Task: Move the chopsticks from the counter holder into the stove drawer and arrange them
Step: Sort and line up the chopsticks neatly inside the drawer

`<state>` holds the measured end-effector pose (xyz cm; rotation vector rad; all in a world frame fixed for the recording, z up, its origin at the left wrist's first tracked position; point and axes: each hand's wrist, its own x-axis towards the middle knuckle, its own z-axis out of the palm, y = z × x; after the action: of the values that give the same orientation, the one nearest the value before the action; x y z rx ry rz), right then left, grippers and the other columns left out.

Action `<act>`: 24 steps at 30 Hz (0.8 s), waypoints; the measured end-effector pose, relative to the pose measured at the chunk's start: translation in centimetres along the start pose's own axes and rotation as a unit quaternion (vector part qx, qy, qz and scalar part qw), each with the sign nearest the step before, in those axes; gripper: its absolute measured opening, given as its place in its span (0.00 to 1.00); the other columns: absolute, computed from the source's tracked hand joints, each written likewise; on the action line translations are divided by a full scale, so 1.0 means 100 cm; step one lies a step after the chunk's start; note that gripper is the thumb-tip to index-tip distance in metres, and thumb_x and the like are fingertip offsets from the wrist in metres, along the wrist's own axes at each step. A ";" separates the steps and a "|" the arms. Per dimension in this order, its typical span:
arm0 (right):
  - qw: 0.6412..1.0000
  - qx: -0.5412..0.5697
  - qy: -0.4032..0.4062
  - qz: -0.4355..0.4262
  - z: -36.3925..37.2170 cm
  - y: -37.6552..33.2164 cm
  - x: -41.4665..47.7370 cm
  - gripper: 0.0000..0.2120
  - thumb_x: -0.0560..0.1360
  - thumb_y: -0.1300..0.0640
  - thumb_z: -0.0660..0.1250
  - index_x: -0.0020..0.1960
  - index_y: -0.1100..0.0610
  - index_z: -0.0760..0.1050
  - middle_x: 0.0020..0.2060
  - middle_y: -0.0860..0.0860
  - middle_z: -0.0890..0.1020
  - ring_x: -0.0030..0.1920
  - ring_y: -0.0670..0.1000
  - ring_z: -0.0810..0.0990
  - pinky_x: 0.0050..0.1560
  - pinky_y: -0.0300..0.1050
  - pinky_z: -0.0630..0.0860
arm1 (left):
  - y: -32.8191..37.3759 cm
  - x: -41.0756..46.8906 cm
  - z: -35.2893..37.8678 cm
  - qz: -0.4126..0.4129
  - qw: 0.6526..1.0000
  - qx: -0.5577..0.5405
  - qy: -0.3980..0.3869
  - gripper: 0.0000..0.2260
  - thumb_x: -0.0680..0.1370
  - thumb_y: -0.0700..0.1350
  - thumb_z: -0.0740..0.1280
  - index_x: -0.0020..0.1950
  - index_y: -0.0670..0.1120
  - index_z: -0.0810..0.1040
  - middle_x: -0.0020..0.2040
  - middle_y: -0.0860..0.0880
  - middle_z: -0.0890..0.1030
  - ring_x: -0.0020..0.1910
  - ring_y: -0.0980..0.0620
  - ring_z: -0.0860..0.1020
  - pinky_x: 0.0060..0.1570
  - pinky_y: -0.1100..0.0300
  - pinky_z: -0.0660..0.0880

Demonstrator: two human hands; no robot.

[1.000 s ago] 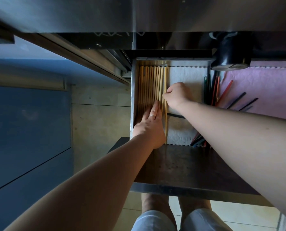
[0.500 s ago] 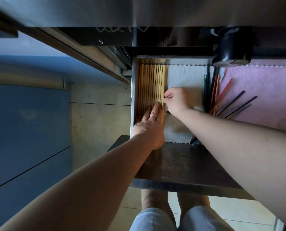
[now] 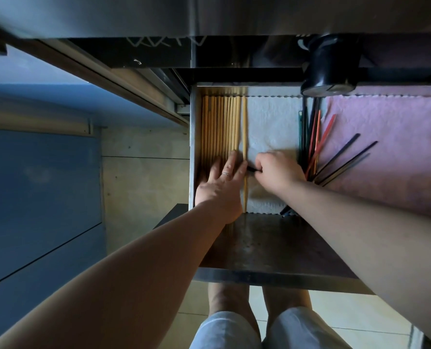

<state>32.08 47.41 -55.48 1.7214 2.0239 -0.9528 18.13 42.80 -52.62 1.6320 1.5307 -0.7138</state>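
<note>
Flat left hand (image 3: 220, 183) on slender, smooth wooden chopsticks (image 3: 219, 127)

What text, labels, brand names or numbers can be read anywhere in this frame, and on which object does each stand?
None can be read.
Pale zigzag marks on the dark panel above the open metal drawer: a reflection or pattern, not legible as letters.
Black cylindrical container at the drawer's back: no label visible.
Row of wooden chopsticks and loose coloured chopsticks: no print visible.
</note>
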 end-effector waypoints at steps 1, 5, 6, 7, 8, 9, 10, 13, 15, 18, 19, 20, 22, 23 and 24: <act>1.000 0.008 0.001 0.010 0.000 -0.001 0.000 0.04 0.75 0.54 0.67 0.45 0.55 0.76 0.42 0.53 0.79 0.42 0.54 0.77 0.37 0.42 0.70 | 0.001 0.000 0.000 0.001 1.000 0.006 0.001 0.41 0.77 0.37 0.58 0.76 0.62 0.35 0.73 0.58 0.24 0.77 0.47 0.38 0.67 0.42 0.63; 0.999 0.005 0.020 0.042 -0.003 0.003 -0.005 0.05 0.74 0.54 0.65 0.44 0.54 0.72 0.40 0.52 0.76 0.39 0.55 0.75 0.34 0.42 0.69 | 0.002 0.000 -0.001 0.005 1.000 0.027 0.005 0.41 0.76 0.38 0.59 0.77 0.61 0.36 0.75 0.55 0.26 0.78 0.44 0.41 0.69 0.41 0.61; 0.998 0.010 0.028 0.047 -0.004 0.006 -0.007 0.05 0.74 0.54 0.65 0.44 0.54 0.71 0.39 0.52 0.75 0.38 0.55 0.74 0.33 0.42 0.68 | 0.002 0.000 -0.001 0.006 0.999 0.030 0.008 0.40 0.76 0.38 0.60 0.77 0.61 0.38 0.75 0.55 0.26 0.78 0.43 0.41 0.69 0.41 0.60; 0.998 0.014 0.038 0.049 -0.006 0.008 -0.009 0.04 0.74 0.55 0.65 0.45 0.55 0.71 0.38 0.51 0.75 0.37 0.55 0.73 0.33 0.42 0.67 | 0.002 0.000 -0.001 0.007 0.999 0.034 0.010 0.39 0.76 0.38 0.60 0.78 0.61 0.40 0.75 0.54 0.26 0.78 0.42 0.42 0.69 0.40 0.59; 0.997 0.015 0.051 0.048 -0.008 0.011 -0.010 0.05 0.74 0.55 0.65 0.46 0.55 0.71 0.39 0.52 0.75 0.37 0.55 0.73 0.33 0.42 0.68 | 0.002 0.001 -0.002 0.009 0.999 0.037 0.011 0.38 0.76 0.38 0.59 0.78 0.61 0.42 0.75 0.53 0.26 0.77 0.42 0.42 0.69 0.39 0.59; 0.997 0.007 0.066 0.044 -0.010 0.013 -0.011 0.05 0.74 0.56 0.65 0.48 0.56 0.71 0.41 0.53 0.77 0.38 0.56 0.75 0.34 0.43 0.69 | 0.003 0.001 -0.002 0.012 0.999 0.039 0.010 0.38 0.76 0.37 0.59 0.78 0.60 0.45 0.75 0.53 0.25 0.77 0.41 0.42 0.69 0.39 0.59; 0.996 -0.007 0.081 0.042 -0.012 0.015 -0.012 0.06 0.74 0.56 0.65 0.49 0.57 0.71 0.43 0.54 0.78 0.40 0.57 0.77 0.35 0.44 0.71 | 0.004 0.001 -0.002 0.015 0.999 0.039 0.008 0.37 0.76 0.36 0.59 0.78 0.60 0.47 0.74 0.54 0.24 0.77 0.40 0.41 0.69 0.38 0.59; 0.992 -0.025 0.105 0.065 -0.017 0.019 -0.012 0.10 0.74 0.57 0.66 0.53 0.58 0.71 0.49 0.56 0.79 0.48 0.60 0.79 0.38 0.48 0.71 | 0.004 0.001 -0.001 0.022 0.999 0.034 0.009 0.37 0.75 0.35 0.59 0.78 0.58 0.47 0.74 0.57 0.25 0.77 0.40 0.40 0.68 0.37 0.59; 0.992 -0.003 0.100 0.077 -0.019 0.018 -0.012 0.11 0.74 0.58 0.65 0.55 0.59 0.71 0.52 0.57 0.77 0.52 0.61 0.77 0.42 0.51 0.73 | 0.004 0.000 0.000 0.025 0.999 0.024 0.008 0.38 0.75 0.35 0.58 0.78 0.58 0.44 0.74 0.59 0.27 0.77 0.41 0.40 0.68 0.37 0.59; 0.992 0.018 0.108 0.060 -0.021 0.011 -0.011 0.11 0.74 0.59 0.65 0.55 0.59 0.72 0.55 0.58 0.75 0.57 0.60 0.74 0.51 0.53 0.74 | 0.001 -0.001 0.001 0.026 0.999 0.020 0.018 0.38 0.76 0.36 0.58 0.78 0.58 0.41 0.75 0.60 0.28 0.78 0.43 0.40 0.68 0.39 0.60; 0.992 0.028 0.110 0.054 -0.021 0.008 -0.010 0.11 0.74 0.59 0.65 0.55 0.59 0.72 0.56 0.57 0.74 0.58 0.60 0.73 0.54 0.53 0.73 | 0.000 -0.001 0.002 0.023 0.999 0.017 0.023 0.39 0.77 0.36 0.58 0.78 0.58 0.38 0.75 0.60 0.27 0.78 0.45 0.40 0.68 0.40 0.60; 0.992 0.042 0.107 0.050 -0.020 0.005 -0.008 0.11 0.74 0.59 0.65 0.56 0.58 0.72 0.57 0.57 0.74 0.59 0.60 0.72 0.55 0.53 0.73 | -0.001 0.000 0.003 0.019 0.999 0.015 0.023 0.40 0.77 0.36 0.58 0.78 0.58 0.36 0.74 0.60 0.26 0.78 0.46 0.39 0.69 0.41 0.61; 0.992 0.077 0.089 0.050 -0.019 -0.002 -0.005 0.11 0.75 0.60 0.64 0.57 0.57 0.73 0.58 0.56 0.74 0.60 0.59 0.72 0.56 0.52 0.73 | -0.002 0.000 0.003 0.011 1.000 0.017 0.017 0.41 0.77 0.36 0.58 0.77 0.57 0.32 0.74 0.60 0.25 0.78 0.48 0.38 0.68 0.43 0.62; 0.991 0.091 0.082 0.052 -0.018 -0.004 -0.004 0.12 0.76 0.60 0.64 0.58 0.57 0.73 0.59 0.55 0.74 0.60 0.58 0.72 0.57 0.52 0.73 | -0.002 0.000 0.003 0.007 1.000 0.018 0.016 0.41 0.77 0.37 0.58 0.77 0.57 0.32 0.74 0.60 0.25 0.78 0.48 0.38 0.68 0.43 0.63; 0.991 0.097 0.079 0.052 -0.018 -0.007 -0.002 0.12 0.76 0.60 0.63 0.59 0.56 0.73 0.59 0.55 0.74 0.61 0.58 0.72 0.58 0.53 0.73 | -0.002 0.000 0.003 0.004 1.000 0.016 0.017 0.42 0.77 0.37 0.59 0.77 0.57 0.32 0.74 0.59 0.25 0.78 0.49 0.38 0.67 0.43 0.63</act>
<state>31.82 48.42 -53.80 2.0436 1.9685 -1.0392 17.97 42.55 -52.80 1.6809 1.5426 -0.7132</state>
